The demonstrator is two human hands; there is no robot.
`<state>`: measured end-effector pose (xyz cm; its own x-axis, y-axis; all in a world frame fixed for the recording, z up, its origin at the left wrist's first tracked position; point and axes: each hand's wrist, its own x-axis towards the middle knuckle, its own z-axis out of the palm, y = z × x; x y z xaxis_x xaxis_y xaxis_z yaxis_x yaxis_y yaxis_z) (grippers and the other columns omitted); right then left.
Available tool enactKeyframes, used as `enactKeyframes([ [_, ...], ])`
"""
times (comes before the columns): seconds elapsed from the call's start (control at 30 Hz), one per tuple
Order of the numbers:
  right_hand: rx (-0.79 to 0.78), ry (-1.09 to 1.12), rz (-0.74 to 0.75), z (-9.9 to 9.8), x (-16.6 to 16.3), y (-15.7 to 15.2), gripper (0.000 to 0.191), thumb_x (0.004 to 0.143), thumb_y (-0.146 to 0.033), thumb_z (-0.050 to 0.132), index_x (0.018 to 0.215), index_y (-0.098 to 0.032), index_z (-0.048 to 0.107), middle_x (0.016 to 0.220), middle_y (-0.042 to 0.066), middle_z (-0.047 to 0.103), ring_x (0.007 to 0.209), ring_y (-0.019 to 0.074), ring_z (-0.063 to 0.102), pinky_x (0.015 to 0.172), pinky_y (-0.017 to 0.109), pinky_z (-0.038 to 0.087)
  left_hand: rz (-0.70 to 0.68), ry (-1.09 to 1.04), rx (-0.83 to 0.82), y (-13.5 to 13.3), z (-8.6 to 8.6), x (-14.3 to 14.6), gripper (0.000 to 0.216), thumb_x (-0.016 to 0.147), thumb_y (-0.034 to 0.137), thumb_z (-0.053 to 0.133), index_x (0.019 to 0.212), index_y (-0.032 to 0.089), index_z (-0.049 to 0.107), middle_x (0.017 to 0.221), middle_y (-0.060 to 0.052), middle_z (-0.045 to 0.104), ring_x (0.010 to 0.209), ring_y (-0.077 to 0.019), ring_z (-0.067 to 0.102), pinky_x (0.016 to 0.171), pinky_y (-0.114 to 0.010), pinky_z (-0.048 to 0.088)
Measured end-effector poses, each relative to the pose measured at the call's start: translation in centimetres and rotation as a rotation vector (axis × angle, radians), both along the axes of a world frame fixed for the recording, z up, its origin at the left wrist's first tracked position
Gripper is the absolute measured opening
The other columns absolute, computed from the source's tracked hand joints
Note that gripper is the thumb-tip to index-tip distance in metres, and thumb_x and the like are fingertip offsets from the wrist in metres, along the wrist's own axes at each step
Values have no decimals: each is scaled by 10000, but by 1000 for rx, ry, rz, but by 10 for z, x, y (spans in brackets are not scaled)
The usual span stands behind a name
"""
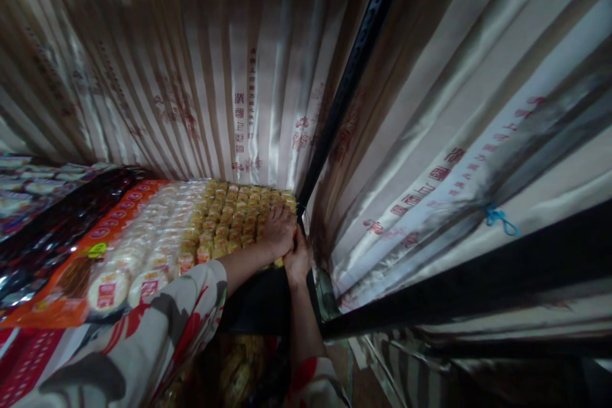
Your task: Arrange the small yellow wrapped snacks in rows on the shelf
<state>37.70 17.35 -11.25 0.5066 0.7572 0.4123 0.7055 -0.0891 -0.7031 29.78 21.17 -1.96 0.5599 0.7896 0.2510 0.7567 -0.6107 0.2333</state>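
Observation:
Rows of small yellow-wrapped packets (232, 220) are stacked at the right end of a dark shelf (253, 303). My left hand (281, 229) rests on the packets at the right end, its fingers stretched out over them. Just below and to the right, my right hand (297, 258) is against the outer side of the same stack, beside the dark upright. Its fingers are partly hidden and the picture is dim, so whether it grips a packet cannot be told.
Left of the packets lie clear packs of round white cakes (109, 287), an orange bag (71, 284) and dark glossy packs (52, 248). Pleated printed curtains (258, 83) hang behind. A black metal post (354, 70) rises at the corner; a blue tie (500, 220) hangs right.

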Motion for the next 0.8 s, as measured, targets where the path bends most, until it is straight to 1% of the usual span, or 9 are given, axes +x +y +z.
enactKeyframes([
  [0.13, 65, 24, 71, 0, 6, 1, 507, 807, -252, 361, 1280, -89, 450, 1235, 151, 546, 1143, 228, 480, 990, 406, 344, 4, -121, -44, -17, 5, -5, 348, 782, 172, 466, 1115, 127, 555, 1321, -114, 456, 1322, -256, 233, 1081, -435, 245],
  [0.27, 12, 87, 76, 5, 4, -15, 516, 817, -266, 332, 1289, -73, 412, 1297, 175, 479, 1211, 236, 419, 1006, 418, 322, -59, -353, -50, -58, 0, -28, 294, 792, 112, 413, 1003, 176, 607, 1193, -68, 556, 1277, -199, 313, 1084, -386, 277],
  [0.37, -18, 136, 45, 10, -13, -45, 525, 827, -314, 361, 1291, -71, 394, 1299, 193, 464, 1208, 246, 417, 999, 423, 324, -154, -488, -101, -102, -15, -62, 317, 795, 84, 366, 975, 195, 602, 1110, -50, 592, 1210, -167, 392, 1047, -352, 336],
  [0.5, 100, 299, -39, 17, -57, -103, 470, 844, -382, 397, 1227, -114, 445, 1135, 151, 574, 1040, 201, 536, 915, 367, 397, -202, -520, -257, -163, -50, -122, 281, 812, 109, 352, 902, 182, 608, 1006, -61, 624, 1064, -167, 499, 943, -325, 417],
  [0.57, 125, 406, -23, 20, -84, -133, 409, 845, -393, 409, 1147, -130, 494, 932, 91, 626, 855, 164, 591, 800, 314, 449, -153, -460, -375, -188, -71, -153, 253, 833, 140, 366, 857, 173, 615, 961, -67, 635, 985, -162, 535, 897, -303, 435],
  [0.63, 54, 490, 91, 18, -110, -156, 358, 846, -399, 411, 1037, -130, 549, 695, 25, 605, 662, 137, 585, 667, 263, 465, -71, -334, -519, -206, -90, -180, 219, 822, 145, 408, 844, 171, 624, 940, -64, 644, 951, -160, 555, 863, -274, 442],
  [0.67, -14, 500, 150, 15, -122, -165, 341, 850, -397, 401, 979, -134, 574, 616, 4, 584, 607, 132, 573, 634, 250, 462, 8, -251, -608, -211, -98, -192, 221, 819, 139, 416, 872, 176, 627, 971, -60, 645, 952, -154, 563, 851, -256, 442],
  [0.73, -201, 462, 300, 2, -143, -174, 317, 851, -373, 396, 921, -152, 612, 617, 11, 614, 612, 136, 588, 642, 246, 470, 169, -95, -770, -215, -112, -211, 239, 817, 125, 419, 921, 175, 628, 997, -61, 652, 931, -150, 589, 821, -238, 449],
  [0.8, -402, 368, 473, -18, -159, -173, 271, 830, -317, 436, 940, -174, 638, 805, 43, 686, 739, 150, 630, 711, 250, 480, 285, 5, -865, -212, -124, -224, 243, 803, 119, 442, 961, 152, 624, 994, -85, 659, 897, -169, 616, 779, -248, 465],
])
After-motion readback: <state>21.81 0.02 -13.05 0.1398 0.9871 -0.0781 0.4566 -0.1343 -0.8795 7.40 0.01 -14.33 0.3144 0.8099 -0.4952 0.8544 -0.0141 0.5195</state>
